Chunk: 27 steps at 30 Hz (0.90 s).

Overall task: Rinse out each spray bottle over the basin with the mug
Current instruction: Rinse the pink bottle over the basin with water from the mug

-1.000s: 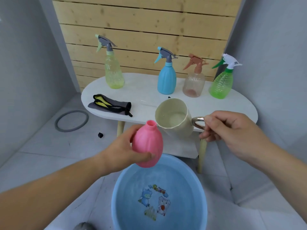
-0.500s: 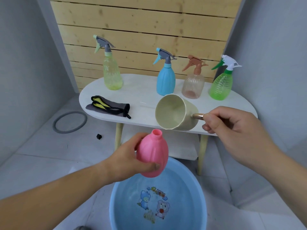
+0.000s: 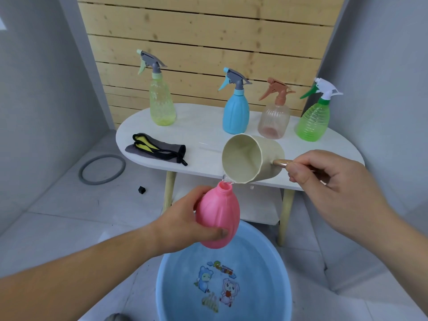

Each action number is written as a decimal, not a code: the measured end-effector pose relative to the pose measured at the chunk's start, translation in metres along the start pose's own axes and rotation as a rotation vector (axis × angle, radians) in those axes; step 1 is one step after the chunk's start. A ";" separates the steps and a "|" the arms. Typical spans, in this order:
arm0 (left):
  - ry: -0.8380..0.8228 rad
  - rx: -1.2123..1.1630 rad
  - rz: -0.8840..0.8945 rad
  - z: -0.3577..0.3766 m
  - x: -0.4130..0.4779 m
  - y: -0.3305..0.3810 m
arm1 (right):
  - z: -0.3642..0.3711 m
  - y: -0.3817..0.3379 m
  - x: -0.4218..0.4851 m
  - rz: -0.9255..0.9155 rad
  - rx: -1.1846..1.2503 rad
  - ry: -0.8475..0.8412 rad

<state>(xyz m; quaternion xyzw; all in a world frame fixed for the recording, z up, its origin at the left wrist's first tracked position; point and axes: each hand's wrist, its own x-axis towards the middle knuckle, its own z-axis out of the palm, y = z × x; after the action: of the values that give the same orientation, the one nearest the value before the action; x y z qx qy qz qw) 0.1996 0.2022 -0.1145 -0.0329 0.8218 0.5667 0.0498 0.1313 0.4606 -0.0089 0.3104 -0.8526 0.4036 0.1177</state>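
The mug (image 3: 250, 158) is tipped further than a second ago. Then its mouth faced up and to the left with water showing inside; now it lies almost on its side, mouth toward the camera, low lip just above the neck of the pink bottle (image 3: 217, 214). A thin thread of water runs from the lip into the neck, which did not show half a second ago, and a drop hangs just right of the neck. The right hand (image 3: 331, 181) pinches the mug's metal handle with curled fingers and thumb, as before. The left hand (image 3: 183, 218) holds the capless bottle round its belly, thumb across the front and fingers behind. The bottle sits lower and a little further right than a second ago, its neck tilted slightly right, its base over the far rim of the basin (image 3: 162, 274). The basin stands on the floor with water in it. On the table (image 3: 203, 126) the yellow bottle (image 3: 161, 105), blue bottle (image 3: 236, 112), peach bottle (image 3: 274, 119) and green bottle (image 3: 312, 121) stand upright in a row with sprayers on, unmoved, and the grey pouch (image 3: 157, 149) lies at the left end.
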 end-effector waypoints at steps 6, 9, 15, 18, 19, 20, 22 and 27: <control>-0.005 0.000 0.003 0.001 0.000 -0.001 | 0.001 0.003 0.000 -0.056 0.005 0.018; -0.008 0.003 0.006 0.001 0.000 -0.002 | 0.001 0.004 0.000 -0.070 -0.001 0.012; -0.013 -0.006 -0.005 0.002 0.000 -0.003 | 0.002 0.007 -0.001 -0.077 -0.019 0.012; -0.015 -0.005 -0.010 0.002 0.000 -0.002 | 0.002 0.007 -0.001 -0.098 -0.025 0.019; -0.015 0.000 -0.012 0.002 0.000 -0.002 | 0.002 0.007 -0.001 -0.108 -0.032 0.022; -0.014 0.003 -0.012 0.002 0.000 -0.002 | 0.002 0.007 -0.001 -0.119 -0.040 0.025; -0.012 0.004 -0.012 0.002 0.000 -0.001 | 0.002 0.008 -0.001 -0.138 -0.049 0.029; -0.011 0.009 -0.008 0.003 -0.001 -0.001 | 0.001 0.008 -0.001 -0.166 -0.074 0.032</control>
<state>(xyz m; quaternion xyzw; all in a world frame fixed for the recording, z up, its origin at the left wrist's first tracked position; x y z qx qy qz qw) 0.2004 0.2048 -0.1162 -0.0329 0.8238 0.5631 0.0570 0.1275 0.4640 -0.0151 0.3692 -0.8362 0.3655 0.1757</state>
